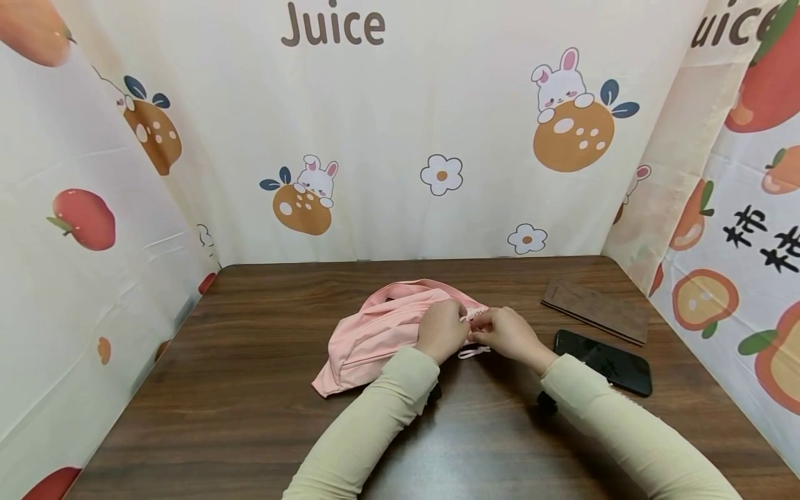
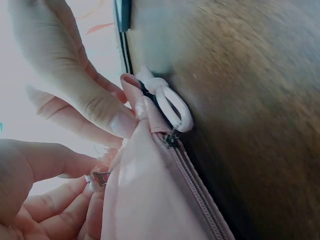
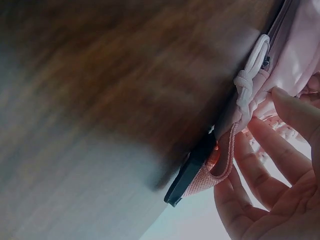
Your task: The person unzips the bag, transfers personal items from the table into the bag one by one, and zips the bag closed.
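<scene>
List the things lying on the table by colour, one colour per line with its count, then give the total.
Pink: 1, the bag, held by the left hand and right hand
Black: 1, the phone
Brown: 1, the flat case
Total: 3
</scene>
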Demonstrator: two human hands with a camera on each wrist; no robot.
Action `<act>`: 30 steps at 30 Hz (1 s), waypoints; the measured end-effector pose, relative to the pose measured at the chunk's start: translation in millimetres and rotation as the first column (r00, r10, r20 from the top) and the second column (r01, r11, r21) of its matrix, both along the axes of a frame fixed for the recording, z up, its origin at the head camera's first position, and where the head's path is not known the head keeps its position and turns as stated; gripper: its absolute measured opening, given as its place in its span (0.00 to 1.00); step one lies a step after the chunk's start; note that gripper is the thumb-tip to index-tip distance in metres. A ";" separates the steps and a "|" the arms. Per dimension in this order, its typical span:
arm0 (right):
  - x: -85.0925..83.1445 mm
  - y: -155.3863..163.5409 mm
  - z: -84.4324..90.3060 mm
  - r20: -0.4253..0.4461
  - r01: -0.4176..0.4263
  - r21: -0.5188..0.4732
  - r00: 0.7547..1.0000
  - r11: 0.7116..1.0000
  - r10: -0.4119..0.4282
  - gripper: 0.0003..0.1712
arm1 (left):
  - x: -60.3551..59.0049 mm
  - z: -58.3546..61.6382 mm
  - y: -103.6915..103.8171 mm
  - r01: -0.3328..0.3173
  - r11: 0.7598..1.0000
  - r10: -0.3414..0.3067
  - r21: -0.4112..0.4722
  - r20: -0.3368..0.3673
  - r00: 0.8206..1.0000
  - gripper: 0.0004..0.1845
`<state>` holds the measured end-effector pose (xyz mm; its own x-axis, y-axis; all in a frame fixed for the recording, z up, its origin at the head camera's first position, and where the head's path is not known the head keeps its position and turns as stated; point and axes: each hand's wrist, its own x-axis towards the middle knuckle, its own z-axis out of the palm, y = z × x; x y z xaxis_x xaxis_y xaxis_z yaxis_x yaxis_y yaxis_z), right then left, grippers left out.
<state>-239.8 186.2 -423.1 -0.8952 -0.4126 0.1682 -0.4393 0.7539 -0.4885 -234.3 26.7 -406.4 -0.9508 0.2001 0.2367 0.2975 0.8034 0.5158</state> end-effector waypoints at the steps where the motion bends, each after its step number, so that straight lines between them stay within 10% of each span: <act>1: 0.0 0.0 0.2 0.002 -0.003 0.001 1.000 1.000 0.003 0.02 | 0.1 0.0 -0.5 0.000 1.000 0.000 0.010 -0.004 1.000 0.07; 21: 0.1 -0.6 2.4 0.013 0.020 0.013 1.000 1.000 -0.020 0.07 | -0.4 2.7 -9.0 -0.007 0.963 -0.023 0.270 0.107 0.994 0.07; 30: -0.6 -1.6 1.9 0.021 0.037 0.009 0.999 0.999 -0.038 0.09 | 1.2 2.7 -13.5 0.050 0.963 -0.063 0.263 0.040 0.997 0.02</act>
